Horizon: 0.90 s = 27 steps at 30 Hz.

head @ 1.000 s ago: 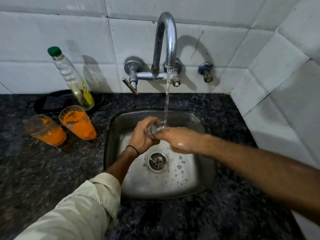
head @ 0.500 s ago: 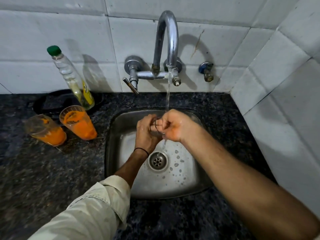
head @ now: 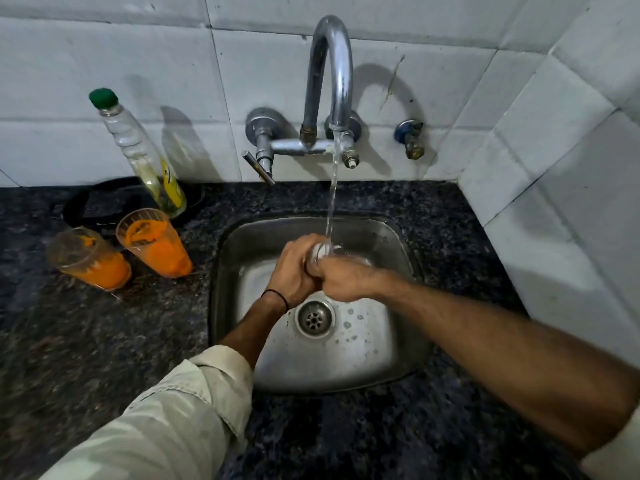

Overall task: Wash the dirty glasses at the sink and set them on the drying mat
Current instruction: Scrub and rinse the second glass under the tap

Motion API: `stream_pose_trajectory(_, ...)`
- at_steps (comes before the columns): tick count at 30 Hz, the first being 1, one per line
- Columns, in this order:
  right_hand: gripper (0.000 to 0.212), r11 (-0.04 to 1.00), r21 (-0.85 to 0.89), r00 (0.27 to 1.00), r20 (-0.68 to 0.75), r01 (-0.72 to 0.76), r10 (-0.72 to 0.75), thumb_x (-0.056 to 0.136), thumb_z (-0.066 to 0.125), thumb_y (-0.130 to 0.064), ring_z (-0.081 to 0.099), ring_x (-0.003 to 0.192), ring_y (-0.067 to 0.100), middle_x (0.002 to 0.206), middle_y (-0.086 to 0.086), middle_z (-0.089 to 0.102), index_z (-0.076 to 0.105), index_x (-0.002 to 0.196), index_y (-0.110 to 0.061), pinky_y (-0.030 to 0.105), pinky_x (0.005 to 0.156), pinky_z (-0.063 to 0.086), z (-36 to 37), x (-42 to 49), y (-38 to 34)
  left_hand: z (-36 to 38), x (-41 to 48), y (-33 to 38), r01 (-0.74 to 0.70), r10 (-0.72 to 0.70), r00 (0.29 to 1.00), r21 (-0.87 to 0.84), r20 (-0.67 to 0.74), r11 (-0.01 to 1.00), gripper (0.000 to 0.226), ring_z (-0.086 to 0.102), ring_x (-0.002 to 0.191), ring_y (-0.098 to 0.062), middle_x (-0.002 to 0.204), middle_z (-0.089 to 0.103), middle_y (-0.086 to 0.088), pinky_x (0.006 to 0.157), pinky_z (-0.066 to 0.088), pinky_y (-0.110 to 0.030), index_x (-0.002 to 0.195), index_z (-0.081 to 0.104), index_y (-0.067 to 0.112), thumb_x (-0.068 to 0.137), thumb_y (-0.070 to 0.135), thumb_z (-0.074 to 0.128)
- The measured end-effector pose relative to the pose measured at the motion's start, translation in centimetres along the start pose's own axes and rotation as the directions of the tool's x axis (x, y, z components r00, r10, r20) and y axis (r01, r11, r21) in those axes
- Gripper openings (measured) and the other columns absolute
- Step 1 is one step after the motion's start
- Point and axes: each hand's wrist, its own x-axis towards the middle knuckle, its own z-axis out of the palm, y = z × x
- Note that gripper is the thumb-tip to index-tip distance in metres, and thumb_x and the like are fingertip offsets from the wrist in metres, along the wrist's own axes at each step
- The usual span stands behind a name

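Glass sits over the sink, gripped between both hands: left hand wrapped round its base, right hand clasping it too. Water falls on it from the tap. Two orange-smeared glasses wait on the counter.

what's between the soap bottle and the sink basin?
Head view: the nearer orange-stained glass stands just in front of the bottle; from it to the sink rim is bare dark granite counter.
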Motion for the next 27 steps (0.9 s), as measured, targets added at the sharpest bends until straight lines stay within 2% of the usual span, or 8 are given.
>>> stream_pose_trajectory(4,0.028,0.762,0.647,0.943,-0.256,0.004,0.212,0.092,0.045,0.002,0.059,0.088,0.017,0.092,-0.001,0.062,0.064,0.087,-0.017,0.024,0.068,0.047,3.3,1.0,-1.4,0.1,-0.5,-1.4,0.022,-0.024,1.000,-0.109,-0.014,0.994,0.040,0.061,0.090,0.004,0.104,0.067,-0.007,0.082,0.046,-0.012,0.114,0.063,0.004,0.077,-0.008,0.072)
stream_pose_trajectory(7,0.037,0.961,0.108,0.944,-0.245,0.254,-0.222,0.093,0.053,-0.005,0.053,0.116,0.011,0.123,-0.007,0.062,0.064,0.125,-0.021,0.026,0.105,0.040,3.1,-0.6,1.1,-0.6,-1.0,-1.9,0.064,-0.061,0.998,-0.183,0.024,0.981,0.051,0.064,0.090,-0.002,0.103,0.069,-0.007,0.080,0.051,-0.016,0.112,0.061,0.004,0.065,-0.007,0.079)
stream_pose_trajectory(10,0.063,0.566,-0.712,0.838,0.056,0.415,-0.543,0.083,0.065,-0.006,0.036,0.143,0.014,0.148,-0.010,0.049,0.052,0.139,-0.032,0.057,0.121,0.007,-0.8,-0.9,4.0,-0.8,-1.1,-1.2,0.094,-0.076,0.988,-0.133,0.136,0.987,0.055,0.066,0.093,-0.012,0.103,0.068,0.001,0.078,0.053,-0.017,0.111,0.061,0.013,0.061,-0.001,0.082)
stream_pose_trajectory(14,0.041,0.501,-0.761,0.846,0.118,0.413,-0.519,0.082,0.065,-0.002,0.053,0.123,0.025,0.120,0.002,0.065,0.060,0.121,-0.014,0.048,0.119,0.022,-2.0,-0.2,3.1,0.7,-0.9,0.1,0.121,-0.100,0.981,-0.122,0.169,0.985,0.054,0.066,0.093,-0.027,0.101,0.069,-0.006,0.084,0.055,-0.038,0.110,0.060,0.018,0.060,0.010,0.079)
stream_pose_trajectory(18,0.026,0.992,0.072,0.955,-0.286,0.106,-0.081,0.079,0.060,-0.001,0.063,0.104,0.024,0.106,0.006,0.066,0.066,0.102,-0.013,0.037,0.092,0.053,2.0,0.9,1.3,0.7,-0.5,0.3,0.047,-0.046,0.999,-0.026,0.019,0.999,0.038,0.066,0.092,-0.021,0.098,0.069,0.000,0.082,0.056,-0.040,0.105,0.064,0.023,0.068,0.024,0.070)
stream_pose_trajectory(22,0.029,0.639,0.768,0.897,-0.315,0.048,0.311,0.091,0.053,-0.002,0.066,0.104,0.021,0.109,0.006,0.069,0.065,0.113,-0.015,0.039,0.091,0.055,5.2,1.4,-0.9,0.3,-0.8,-0.9,0.059,-0.059,0.998,0.202,-0.006,0.978,0.029,0.063,0.091,-0.015,0.098,0.065,0.010,0.080,0.055,-0.037,0.105,0.061,0.031,0.076,0.035,0.060)
stream_pose_trajectory(25,0.049,0.925,0.266,0.882,-0.454,0.272,-0.129,0.085,0.057,0.006,0.055,0.122,0.018,0.129,0.002,0.063,0.064,0.127,-0.017,0.039,0.105,0.045,5.3,0.1,1.0,-0.2,-1.2,-0.8,0.102,-0.102,0.995,-0.002,-0.013,0.995,0.039,0.066,0.091,-0.010,0.098,0.069,0.005,0.080,0.054,-0.025,0.106,0.064,0.019,0.070,0.011,0.074)
stream_pose_trajectory(27,0.063,0.859,-0.386,0.867,-0.227,0.338,-0.443,0.079,0.065,0.001,0.043,0.134,0.019,0.142,-0.003,0.054,0.058,0.136,-0.025,0.050,0.116,0.027,2.6,-1.2,3.0,-0.7,-1.4,-0.4,0.102,-0.099,0.994,-0.047,0.053,0.994,0.052,0.066,0.092,-0.011,0.101,0.068,0.003,0.079,0.053,-0.020,0.108,0.063,0.017,0.062,0.001,0.081)
